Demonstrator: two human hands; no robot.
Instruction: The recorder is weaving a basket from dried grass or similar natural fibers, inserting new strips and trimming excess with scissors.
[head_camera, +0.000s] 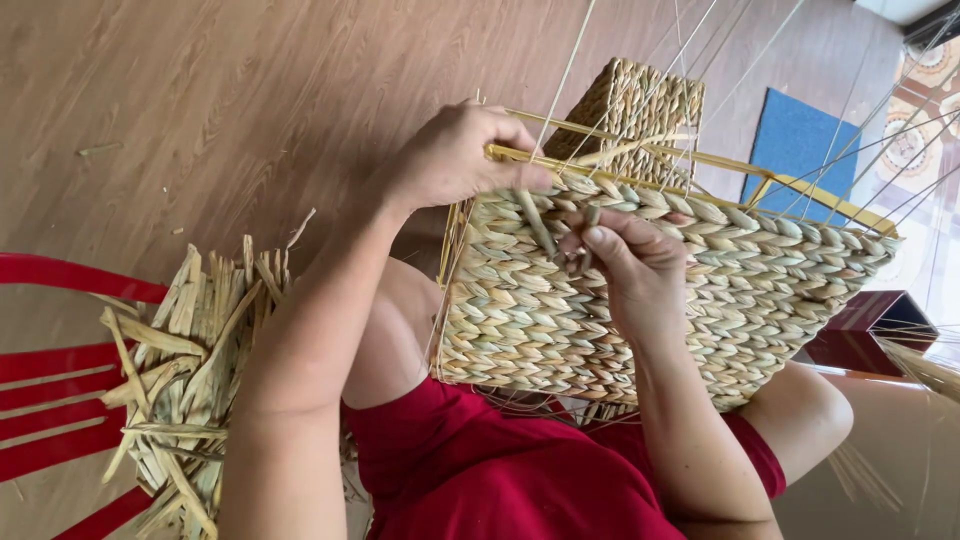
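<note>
A half-woven straw basket (760, 290) on a yellow wire frame (800, 190) rests on my lap, thin upright spokes rising from its rim. My left hand (455, 155) grips the top rim at the basket's left corner. My right hand (630, 265) presses against the front wall just below the rim and pinches loose straw strands (540, 225) that hang from the top row. Both forearms reach in from below over my red clothing.
A bundle of cut straw stalks (185, 370) lies on a red plastic chair (60, 370) at the left. A blue mat (800, 145) lies on the wooden floor behind the basket. A dark red box (870, 330) sits at the right.
</note>
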